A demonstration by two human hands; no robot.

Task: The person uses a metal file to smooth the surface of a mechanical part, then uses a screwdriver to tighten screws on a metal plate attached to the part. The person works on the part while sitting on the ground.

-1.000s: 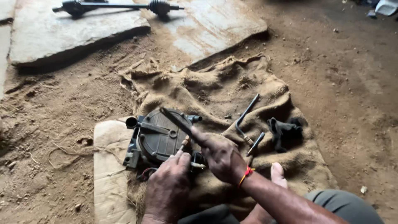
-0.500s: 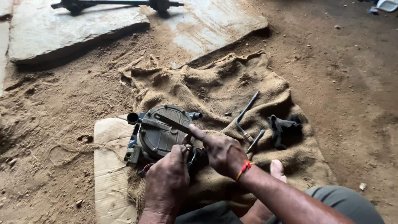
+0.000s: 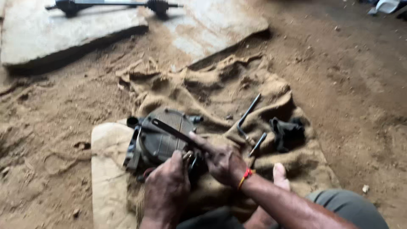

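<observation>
A dark round metal housing [image 3: 159, 138] lies on brown sacking [image 3: 220, 93] over a pale stone slab [image 3: 108, 182]. My right hand [image 3: 220, 159], with a red thread at the wrist, grips a long dark wrench [image 3: 171, 131] that lies across the housing's top, forefinger stretched along it. My left hand [image 3: 167, 188] rests at the housing's near edge, fingers closed on a small metal part [image 3: 187, 156] there; the blur hides what it is.
A bent metal bar [image 3: 248, 114], a short rod [image 3: 257, 144] and a black clump [image 3: 288, 131] lie on the sacking to the right. My bare toe [image 3: 280, 176] rests on the cloth. Flat stone slabs [image 3: 63, 32] and an axle shaft [image 3: 114, 4] lie beyond on sandy ground.
The wrench in my right hand has swung down flatter across the housing. My left hand stays at the housing's near edge. The view has shifted slightly.
</observation>
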